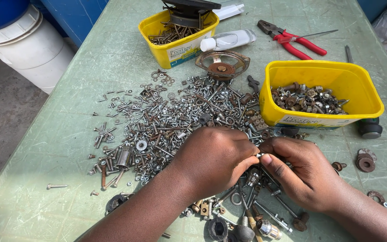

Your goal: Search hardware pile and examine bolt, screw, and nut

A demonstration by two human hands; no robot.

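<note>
My left hand [211,157] and my right hand [303,172] meet over the near edge of a wide heap of screws, nuts and washers [166,121] on a pale green table [68,134]. Both pinch one small silvery metal piece [260,155] between fingertips; the fingers cover most of it, so its kind is unclear. More bolts and rusty fittings [247,215] lie below the hands.
A yellow tub of nuts [323,96] stands at right, another yellow tub of screws [180,33] at the back. Red pliers [292,40], a white bottle [229,40], a rusty round speaker frame [222,65] and a white bucket [27,45] off the table's left.
</note>
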